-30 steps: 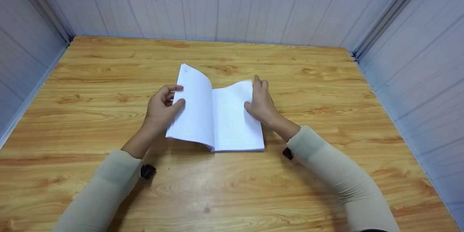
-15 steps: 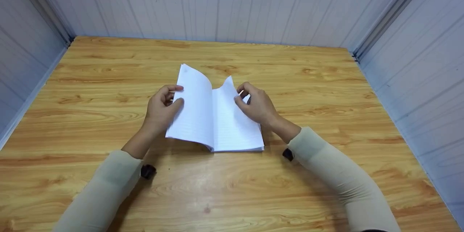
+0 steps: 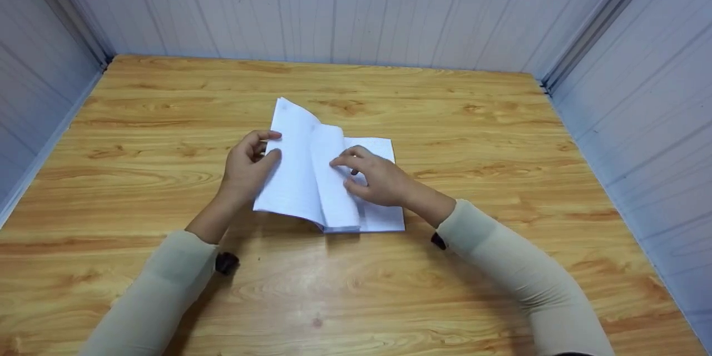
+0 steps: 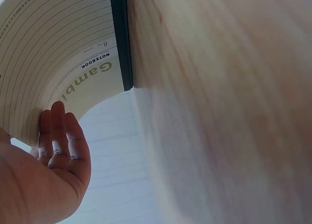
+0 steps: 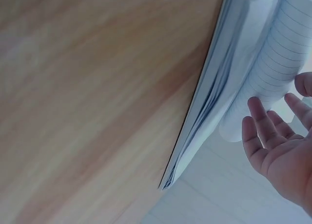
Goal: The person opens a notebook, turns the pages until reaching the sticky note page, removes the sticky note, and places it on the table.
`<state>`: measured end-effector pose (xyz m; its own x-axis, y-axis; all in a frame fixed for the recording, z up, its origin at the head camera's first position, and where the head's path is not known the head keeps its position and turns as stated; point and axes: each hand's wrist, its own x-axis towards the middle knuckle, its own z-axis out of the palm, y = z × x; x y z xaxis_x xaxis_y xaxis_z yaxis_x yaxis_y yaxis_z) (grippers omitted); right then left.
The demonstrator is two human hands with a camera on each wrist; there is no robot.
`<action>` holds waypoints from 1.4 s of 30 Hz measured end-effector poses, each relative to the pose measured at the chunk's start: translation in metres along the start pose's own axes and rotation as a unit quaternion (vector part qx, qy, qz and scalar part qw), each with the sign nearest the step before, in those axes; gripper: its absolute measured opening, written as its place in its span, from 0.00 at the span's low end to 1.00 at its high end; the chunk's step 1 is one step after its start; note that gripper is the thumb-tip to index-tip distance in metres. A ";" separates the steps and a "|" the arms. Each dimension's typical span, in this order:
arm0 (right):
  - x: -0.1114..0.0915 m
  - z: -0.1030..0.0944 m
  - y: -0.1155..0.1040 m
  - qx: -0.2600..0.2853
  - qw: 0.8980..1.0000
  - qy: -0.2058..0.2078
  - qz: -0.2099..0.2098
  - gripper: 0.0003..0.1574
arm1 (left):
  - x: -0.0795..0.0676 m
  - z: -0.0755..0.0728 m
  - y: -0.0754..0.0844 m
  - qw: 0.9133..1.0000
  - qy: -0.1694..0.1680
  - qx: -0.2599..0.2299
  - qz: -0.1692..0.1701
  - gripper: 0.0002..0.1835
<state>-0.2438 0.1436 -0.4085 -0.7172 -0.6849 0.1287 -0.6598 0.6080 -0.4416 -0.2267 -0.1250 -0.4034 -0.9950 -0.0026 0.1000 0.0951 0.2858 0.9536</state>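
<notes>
An open notebook [image 3: 378, 218] with white lined pages rests on the wooden table. My left hand [image 3: 245, 164] grips its raised left side, thumb on the page and fingers behind against the cover. In the left wrist view, that cream cover [image 4: 78, 53] has a dark spine strip and "NOTEBOOK" printed on it. My right hand [image 3: 378, 178] is over the right half, its index fingertip touching a bent-over page [image 3: 334, 178]. The right wrist view shows the right hand's fingers [image 5: 265, 124] spread and loosely bent beside the rolled lined page [image 5: 280, 48].
The wood-grain table [image 3: 473, 139] extends around the notebook on every side. Pale panelled walls [image 3: 356, 5] border it at the back, left and right. A small black item [image 3: 227, 262] sits at the left wrist.
My right hand has moved leftward from the notebook's right edge, carrying a page over so that it curls toward the middle and bares the page beneath. The left hand keeps its hold.
</notes>
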 end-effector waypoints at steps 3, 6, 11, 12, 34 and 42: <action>0.000 0.002 -0.004 -0.014 1.000 -0.008 -0.015 0.24 | 0.000 0.001 -0.001 1.000 0.003 0.001 0.006 0.16; 0.001 0.004 -0.006 -0.022 0.999 -0.016 -0.023 0.26 | 0.001 0.002 -0.002 1.000 0.007 0.005 0.014 0.16; 0.002 0.006 -0.010 -0.024 0.999 -0.033 -0.030 0.29 | 0.001 0.002 -0.004 1.000 0.006 0.019 0.015 0.20; 0.002 0.006 -0.010 -0.022 0.999 -0.037 -0.030 0.29 | 0.001 0.002 -0.005 1.000 0.005 0.020 0.014 0.21; 0.005 -0.006 0.017 -0.094 0.993 0.007 0.068 0.29 | 0.000 0.002 0.001 0.999 0.003 0.019 0.028 0.18; 0.000 -0.015 0.035 -0.135 0.965 -0.038 0.220 0.44 | 0.002 0.001 -0.004 1.000 0.003 -0.002 0.024 0.16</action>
<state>-0.2705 0.1711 -0.4106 -0.9295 -0.3582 -0.0881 -0.3374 0.9220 -0.1898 -0.2287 -0.1255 -0.4074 -0.9892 0.0057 0.1463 0.1420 0.2817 0.9489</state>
